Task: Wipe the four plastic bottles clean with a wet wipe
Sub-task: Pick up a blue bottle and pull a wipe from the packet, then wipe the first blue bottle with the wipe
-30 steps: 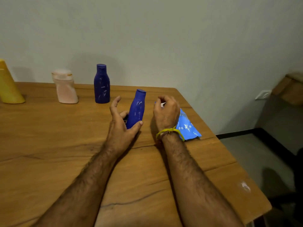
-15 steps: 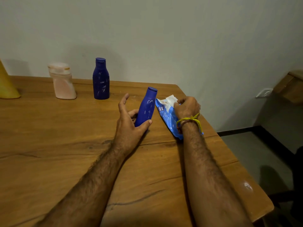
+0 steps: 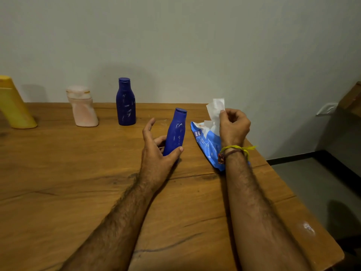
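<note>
My left hand [image 3: 156,153] holds a blue bottle [image 3: 176,132] near its base, thumb on the front, the bottle tilted slightly right on the wooden table [image 3: 78,182]. My right hand [image 3: 233,127] pinches a white wet wipe [image 3: 215,109] and lifts it out of the blue wipe pack [image 3: 207,145], which lies flat beside the bottle. At the back stand a second blue bottle [image 3: 125,102], a pale pink bottle [image 3: 83,106] and a yellow bottle [image 3: 13,104] at the left edge of view.
The table's right edge [image 3: 293,194] runs close to my right forearm, with grey floor beyond it. A plain wall stands right behind the row of bottles. A wooden piece of furniture [image 3: 351,98] shows at the far right.
My right hand moved from behind the held bottle to the wipe pack and has drawn a white wipe upward out of it. The left hand kept its hold on the blue bottle.
</note>
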